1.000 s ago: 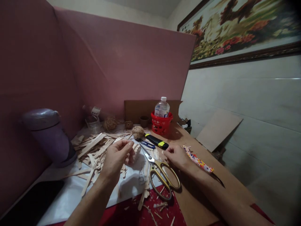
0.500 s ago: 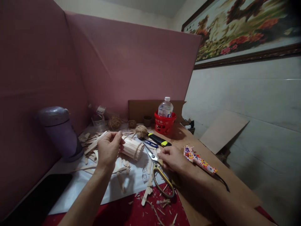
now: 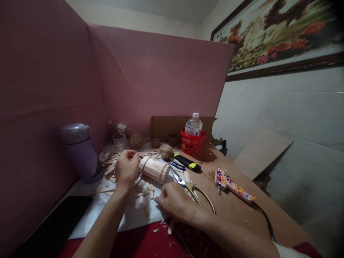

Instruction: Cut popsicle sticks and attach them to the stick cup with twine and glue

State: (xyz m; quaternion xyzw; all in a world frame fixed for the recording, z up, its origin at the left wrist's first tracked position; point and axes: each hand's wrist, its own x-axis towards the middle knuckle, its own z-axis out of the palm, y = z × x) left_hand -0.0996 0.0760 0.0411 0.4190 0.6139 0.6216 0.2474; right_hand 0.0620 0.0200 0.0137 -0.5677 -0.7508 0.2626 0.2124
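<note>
A cylinder of pale wooden craft sticks [image 3: 156, 170], bound with two twine bands, lies sideways in front of me. My left hand [image 3: 127, 169] is closed at its left end, fingertips against the sticks; the exact grip is partly hidden. Low over the white sheet [image 3: 100, 211], my right hand [image 3: 172, 200] has its fingers curled together, and what is in them, if anything, cannot be made out. Scissors with gold handles [image 3: 190, 187] rest just beyond the right hand. Loose craft sticks [image 3: 145, 206] are scattered under and around the cylinder.
At the back stand a red bucket [image 3: 192, 146] with a plastic bottle [image 3: 194, 125], and a twine ball [image 3: 166, 151]. A utility knife [image 3: 188, 162] lies nearby. On the right is a flower-patterned glue gun [image 3: 233, 188]; on the left, a purple tumbler [image 3: 82, 154] and a dark flat object [image 3: 59, 222].
My right hand has moved left and nearer to me, away from the utility knife. The scissors' handles have swung to the right. My left hand stays by the cylinder, and the view has shifted slightly.
</note>
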